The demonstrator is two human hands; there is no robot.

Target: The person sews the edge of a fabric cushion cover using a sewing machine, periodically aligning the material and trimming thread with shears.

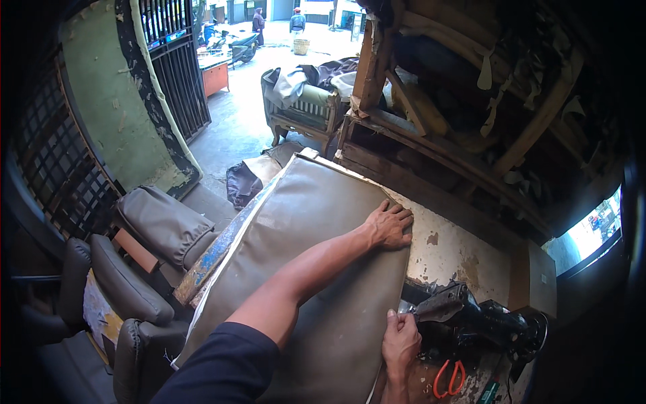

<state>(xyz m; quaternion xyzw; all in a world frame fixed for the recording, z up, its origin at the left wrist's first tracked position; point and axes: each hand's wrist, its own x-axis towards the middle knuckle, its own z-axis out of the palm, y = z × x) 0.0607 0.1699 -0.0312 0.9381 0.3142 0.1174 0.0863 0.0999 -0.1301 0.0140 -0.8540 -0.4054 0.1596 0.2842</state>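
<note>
A large grey-brown vinyl sheet [316, 195] lies spread over the work table, with a pale edge along its left side. My left hand [389, 224] rests flat on the sheet near its right edge, fingers stretched out. Lower down, my right hand [400, 340] is closed at the sheet's right edge, the fingers curled and the thumb on top; it appears to pinch that edge, though the fingers partly hide it. Just beyond it, a black sewing machine [464, 313] stands at the table's right side. Its needle area is mostly hidden.
Orange-handled scissors [449, 379] and a green tool [489, 392] lie below the machine. Brown cushions [168, 225] and padded seat parts [128, 283] crowd the left. A wooden rack [417, 138] stands right, a cloth-covered chair [303, 108] ahead. Two people are outside.
</note>
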